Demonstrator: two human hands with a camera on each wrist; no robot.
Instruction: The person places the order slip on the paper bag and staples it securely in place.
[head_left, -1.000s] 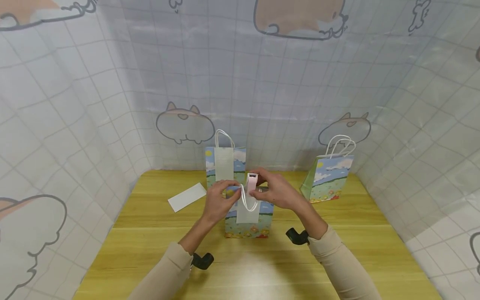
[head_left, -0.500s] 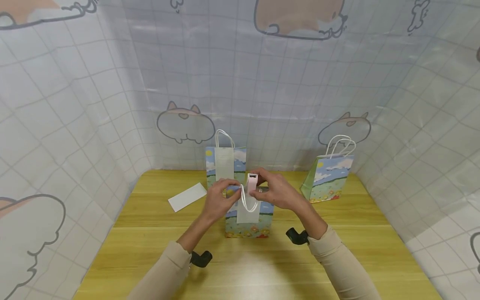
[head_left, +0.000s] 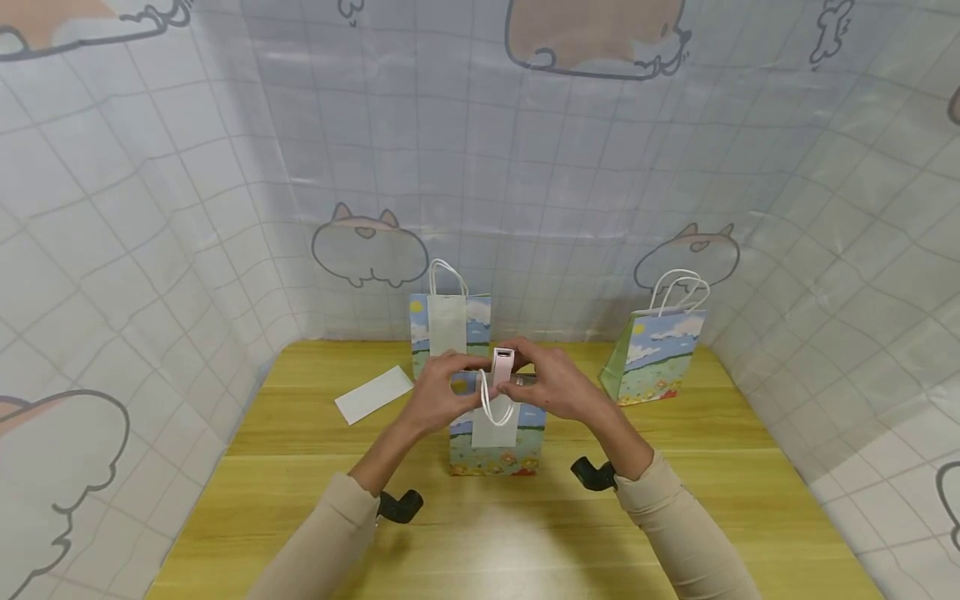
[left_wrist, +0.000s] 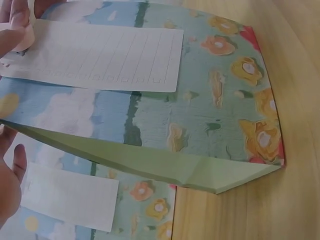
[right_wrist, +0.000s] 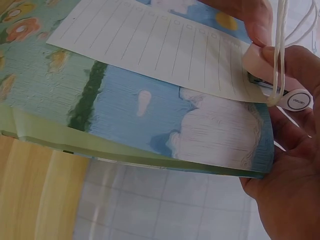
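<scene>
A small pink-and-white stapler (head_left: 502, 367) stands over the top edge of a flowered paper gift bag (head_left: 495, 460), at a white card (right_wrist: 150, 47) with ruled lines. My right hand (head_left: 555, 383) grips the stapler, thumb in front and fingers behind. From the other side my left hand (head_left: 442, 392) pinches it too, its thumb (right_wrist: 259, 32) against the pink body and its fingers partly hidden behind the bag. The bag's white cord handle (head_left: 495, 408) loops down in front of the card, between the hands.
Behind stands a second paper bag (head_left: 478, 325) with a card on its front. Another paper bag (head_left: 663, 358) is at the right rear. A loose white card (head_left: 373, 395) lies left on the wooden table (head_left: 300, 500). Patterned curtain walls (head_left: 525, 208) surround the table.
My left hand has shifted right from the handle and bag edge onto the stapler. The right hand keeps its grip in nearly the same place.
</scene>
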